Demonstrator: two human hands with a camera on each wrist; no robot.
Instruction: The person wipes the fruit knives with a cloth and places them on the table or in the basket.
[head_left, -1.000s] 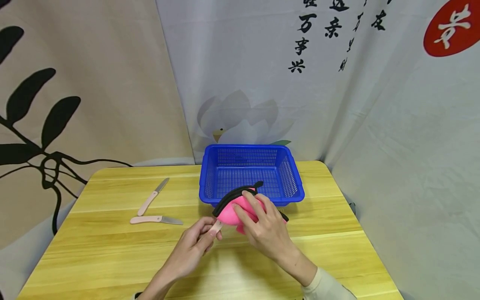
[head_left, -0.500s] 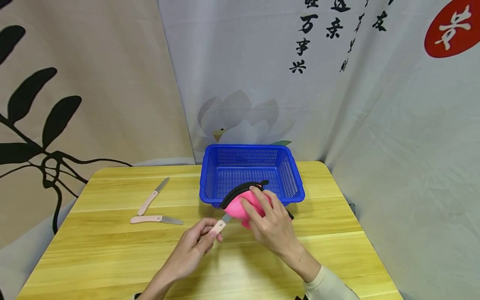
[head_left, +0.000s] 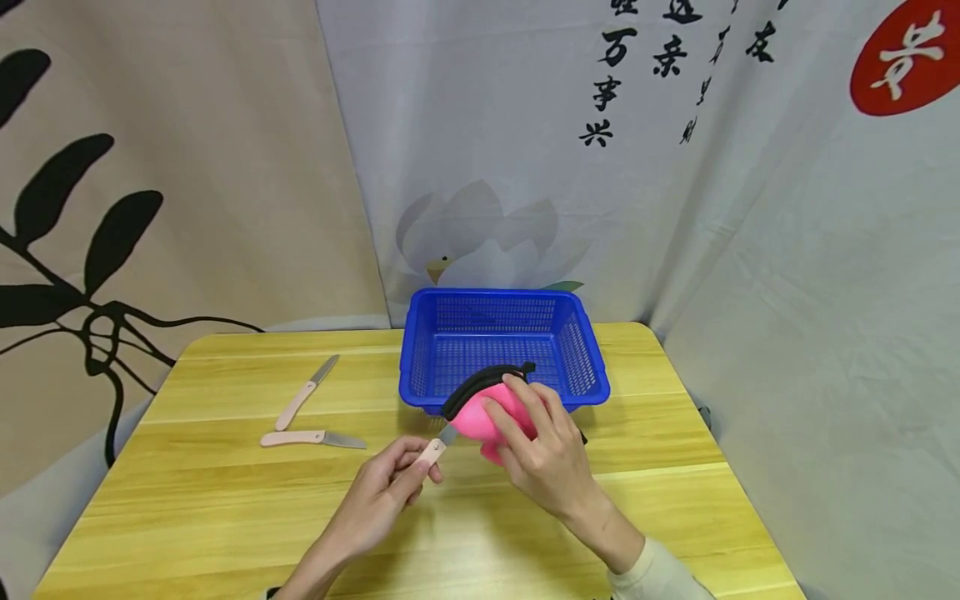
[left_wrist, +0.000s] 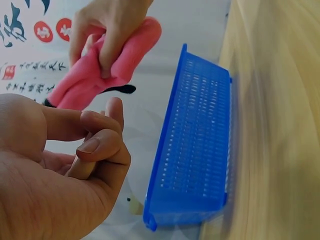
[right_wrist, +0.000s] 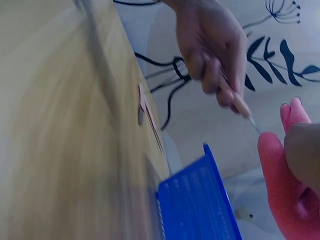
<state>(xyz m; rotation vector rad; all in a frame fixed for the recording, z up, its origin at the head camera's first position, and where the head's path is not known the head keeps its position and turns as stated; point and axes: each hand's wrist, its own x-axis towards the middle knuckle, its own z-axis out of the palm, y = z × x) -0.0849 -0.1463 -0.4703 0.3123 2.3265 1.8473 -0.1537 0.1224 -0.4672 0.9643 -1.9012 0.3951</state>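
Note:
My left hand (head_left: 388, 490) pinches the pale pink handle of a small knife (head_left: 432, 451), its blade pointing up and right. The front of the blade is hidden at the near corner of a soft pink pouch (head_left: 480, 414) with a black zipper-like edge. With fingers and thumb, my right hand (head_left: 546, 454) grips the pouch above the table, in front of the basket. In the right wrist view the knife (right_wrist: 242, 106) meets the end of the pink pouch (right_wrist: 277, 175). The left wrist view shows the pouch (left_wrist: 82, 82) crumpled under the right hand's fingers.
Two more knives with pale pink handles, one angled (head_left: 296, 406) and one level (head_left: 292, 438), lie at the left of the wooden table (head_left: 247, 525). A blue mesh basket (head_left: 596, 358) stands at the table's back, behind the hands. Printed curtains (head_left: 480, 125) hang behind.
The pouch has shifted a little right in my right hand, away from the left. Part of the knife's blade, hidden a second ago, now shows between handle and pouch.

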